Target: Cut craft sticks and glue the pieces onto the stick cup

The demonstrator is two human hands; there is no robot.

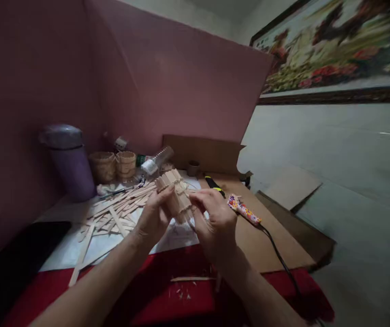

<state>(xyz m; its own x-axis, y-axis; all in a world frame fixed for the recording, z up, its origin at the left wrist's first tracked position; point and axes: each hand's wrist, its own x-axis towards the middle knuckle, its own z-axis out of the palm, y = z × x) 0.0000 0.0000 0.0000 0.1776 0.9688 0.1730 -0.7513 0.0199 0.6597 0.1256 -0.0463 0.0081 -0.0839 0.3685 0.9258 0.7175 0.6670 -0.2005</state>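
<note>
A small cup made of pale wooden craft sticks is tilted in front of me, with a lighter tie or bow around its middle. My left hand grips it from the left, the thumb lying along its side. Close against the cup's right side, my right hand has its fingers pinched together near the tie. A thin pale strip shows between those fingertips and the cup, too small to name. Below the hands lies a single craft stick among small shavings on the red cloth.
Loose craft sticks are heaped on white paper at left. Behind them stand a purple tumbler, two wooden cups and a clear plastic bottle. At right, a patterned glue gun with a black cord and a black-yellow tool lie on cardboard.
</note>
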